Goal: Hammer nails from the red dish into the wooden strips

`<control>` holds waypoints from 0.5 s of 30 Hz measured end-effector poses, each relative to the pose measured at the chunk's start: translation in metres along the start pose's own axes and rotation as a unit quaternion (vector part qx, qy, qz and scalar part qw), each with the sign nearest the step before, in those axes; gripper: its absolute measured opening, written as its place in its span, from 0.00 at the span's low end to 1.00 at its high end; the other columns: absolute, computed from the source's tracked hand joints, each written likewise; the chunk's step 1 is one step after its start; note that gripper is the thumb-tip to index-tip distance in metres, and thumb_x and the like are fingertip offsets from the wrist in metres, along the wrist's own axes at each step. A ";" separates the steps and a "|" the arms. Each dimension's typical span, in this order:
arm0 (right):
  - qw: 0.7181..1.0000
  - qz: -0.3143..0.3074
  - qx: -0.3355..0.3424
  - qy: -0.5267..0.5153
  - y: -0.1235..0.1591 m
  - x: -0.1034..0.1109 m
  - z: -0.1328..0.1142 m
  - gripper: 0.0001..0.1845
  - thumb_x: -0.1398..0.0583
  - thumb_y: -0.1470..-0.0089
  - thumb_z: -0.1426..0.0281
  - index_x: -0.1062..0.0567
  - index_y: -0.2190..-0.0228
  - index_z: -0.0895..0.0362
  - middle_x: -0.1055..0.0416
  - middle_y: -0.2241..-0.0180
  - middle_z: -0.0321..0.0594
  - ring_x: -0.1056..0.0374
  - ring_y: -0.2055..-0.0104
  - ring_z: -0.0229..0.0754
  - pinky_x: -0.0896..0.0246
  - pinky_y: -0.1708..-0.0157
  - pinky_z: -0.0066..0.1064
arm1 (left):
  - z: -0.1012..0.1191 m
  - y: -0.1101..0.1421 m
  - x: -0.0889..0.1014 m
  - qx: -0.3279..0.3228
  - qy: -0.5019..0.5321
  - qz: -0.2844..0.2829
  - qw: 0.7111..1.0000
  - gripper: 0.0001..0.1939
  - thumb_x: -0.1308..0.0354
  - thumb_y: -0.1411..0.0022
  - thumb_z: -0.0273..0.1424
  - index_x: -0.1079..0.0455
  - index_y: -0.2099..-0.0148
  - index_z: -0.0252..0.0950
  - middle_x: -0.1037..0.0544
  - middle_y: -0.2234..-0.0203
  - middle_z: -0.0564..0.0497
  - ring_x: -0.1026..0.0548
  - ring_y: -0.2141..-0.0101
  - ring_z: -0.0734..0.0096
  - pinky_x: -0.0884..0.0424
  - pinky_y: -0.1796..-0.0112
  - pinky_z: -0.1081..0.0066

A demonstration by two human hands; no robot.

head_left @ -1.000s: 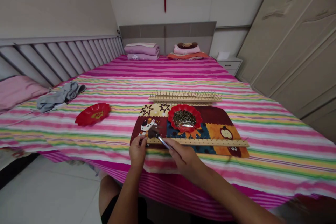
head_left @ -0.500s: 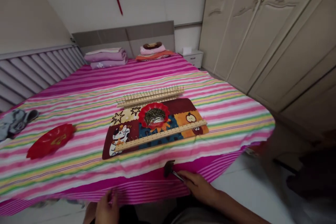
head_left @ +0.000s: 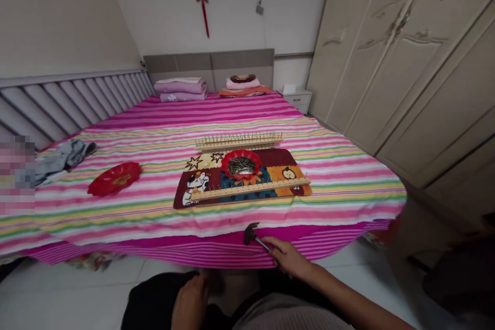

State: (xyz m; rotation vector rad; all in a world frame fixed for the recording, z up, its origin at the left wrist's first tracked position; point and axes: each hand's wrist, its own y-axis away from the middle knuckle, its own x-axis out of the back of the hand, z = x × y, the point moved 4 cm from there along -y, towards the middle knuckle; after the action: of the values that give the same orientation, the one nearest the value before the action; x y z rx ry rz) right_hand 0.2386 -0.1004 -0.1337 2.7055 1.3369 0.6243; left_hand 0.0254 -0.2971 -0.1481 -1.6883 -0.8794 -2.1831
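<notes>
My right hand [head_left: 285,257] is closed around the handle of a claw hammer [head_left: 253,235], whose head lies over the bed's near edge. My left hand [head_left: 192,294] rests on my dark-trousered leg with nothing visible in it; its fingertips are partly hidden. Ahead on the bed, a patterned mat [head_left: 266,172] carries a red scalloped dish [head_left: 258,157] full of nails. Across the mat's near side lies a long wooden strip [head_left: 247,189] with rows of holes or dots and a few nails standing in it. Behind the mat, more strips [head_left: 240,142] bristle with upright nails.
A second red dish [head_left: 114,179] lies on the striped sheet to the left, near grey cloth [head_left: 71,157]. A pixelated patch covers the left edge. Folded bedding [head_left: 181,89] sits by the headboard [head_left: 178,67]; a wardrobe [head_left: 386,62] lines the right side.
The view has shifted, so the bed's items sit farther right in the picture. My left hand has come to rest on my leg. My right hand still grips the hammer.
</notes>
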 end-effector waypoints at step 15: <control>0.995 0.068 -0.069 -0.013 0.027 0.018 -0.008 0.25 0.48 0.47 0.70 0.30 0.46 0.53 0.42 0.83 0.25 0.47 0.87 0.30 0.54 0.89 0.19 | 0.103 -0.041 -0.020 -0.194 0.066 -0.118 0.972 0.17 0.54 0.41 0.25 0.28 0.54 0.38 0.23 0.55 0.47 0.28 0.52 0.66 0.39 0.52 0.67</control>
State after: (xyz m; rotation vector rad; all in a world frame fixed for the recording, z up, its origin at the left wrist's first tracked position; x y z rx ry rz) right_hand 0.2651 -0.1040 -0.1142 2.6983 1.0672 0.6630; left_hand 0.0908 -0.2072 -0.1639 -1.6379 -0.6795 -2.7425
